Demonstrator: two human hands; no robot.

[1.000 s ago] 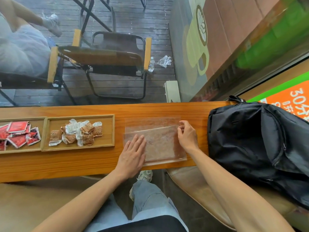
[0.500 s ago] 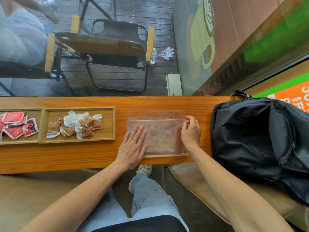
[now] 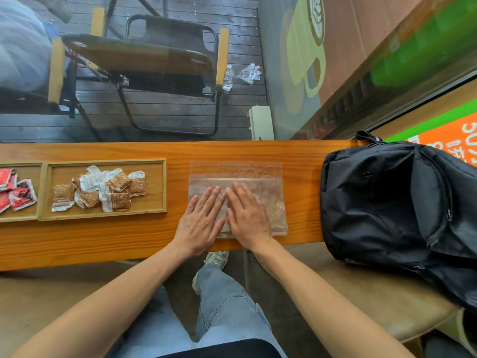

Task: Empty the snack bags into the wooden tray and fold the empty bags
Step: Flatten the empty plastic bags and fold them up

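A clear plastic snack bag [image 3: 268, 182] lies flat and empty on the wooden counter [image 3: 296, 156], with a fold line across its upper part. My left hand [image 3: 202, 220] and my right hand [image 3: 249, 215] rest side by side on the bag, palms down, fingers spread and flat. Neither hand grips anything. To the left, a wooden tray [image 3: 154, 187] holds several brown and white snack packets [image 3: 103, 189]. A second tray [image 3: 23, 218] at the far left edge holds red packets [image 3: 18, 195].
A black backpack [image 3: 397, 210] sits on the counter's right end, close to the bag. A glass pane runs along the counter's far edge, with a chair [image 3: 144, 58] and a water bottle [image 3: 228, 77] beyond it. My legs in jeans are under the counter.
My right hand slid from the bag's right edge to its middle, beside my left hand. Both palms now lie flat on the bag.
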